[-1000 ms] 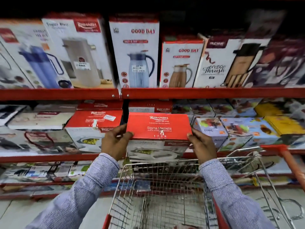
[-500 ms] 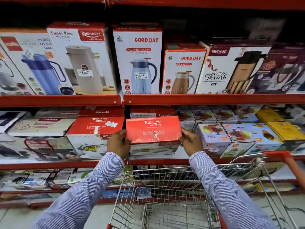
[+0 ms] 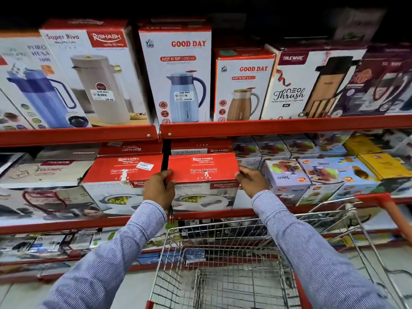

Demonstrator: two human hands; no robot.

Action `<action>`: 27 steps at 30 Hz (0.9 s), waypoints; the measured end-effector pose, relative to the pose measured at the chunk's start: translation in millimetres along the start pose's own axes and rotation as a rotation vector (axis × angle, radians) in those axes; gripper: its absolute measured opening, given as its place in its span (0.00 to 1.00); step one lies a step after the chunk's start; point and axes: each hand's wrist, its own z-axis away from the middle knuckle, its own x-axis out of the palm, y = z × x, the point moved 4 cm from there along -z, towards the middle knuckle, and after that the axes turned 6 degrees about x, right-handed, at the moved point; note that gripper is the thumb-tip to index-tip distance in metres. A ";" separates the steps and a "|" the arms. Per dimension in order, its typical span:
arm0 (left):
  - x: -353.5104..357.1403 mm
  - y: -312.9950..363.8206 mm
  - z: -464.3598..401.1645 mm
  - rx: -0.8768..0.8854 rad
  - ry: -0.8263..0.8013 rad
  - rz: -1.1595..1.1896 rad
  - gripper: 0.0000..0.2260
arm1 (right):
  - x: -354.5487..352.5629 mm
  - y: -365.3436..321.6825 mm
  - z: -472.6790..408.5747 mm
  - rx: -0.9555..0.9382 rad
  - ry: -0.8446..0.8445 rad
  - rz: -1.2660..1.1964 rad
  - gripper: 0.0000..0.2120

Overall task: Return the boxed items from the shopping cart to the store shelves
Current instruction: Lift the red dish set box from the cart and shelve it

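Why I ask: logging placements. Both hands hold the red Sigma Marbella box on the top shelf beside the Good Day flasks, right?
No. The head view shows the left hand and right hand holding the Sigma Marbella box on the middle shelf, below the flask boxes.

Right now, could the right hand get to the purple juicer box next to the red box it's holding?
Probably yes. The right hand sits at the red box's right end, the juicer box stands just beside it at the shelf front, nothing between them, though it must release first.
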 end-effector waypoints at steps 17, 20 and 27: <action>80.9 13.4 91.5 0.505 -0.260 -0.374 0.34 | -3.2 76.1 69.8 -0.127 -0.052 0.192 0.32; 119.3 3.6 116.3 0.511 -0.421 -0.387 0.37 | -0.6 136.5 87.1 0.028 -0.084 0.257 0.33; 218.8 -29.0 191.0 0.225 -0.843 -0.248 0.39 | 0.3 278.4 136.8 0.613 -0.251 0.321 0.34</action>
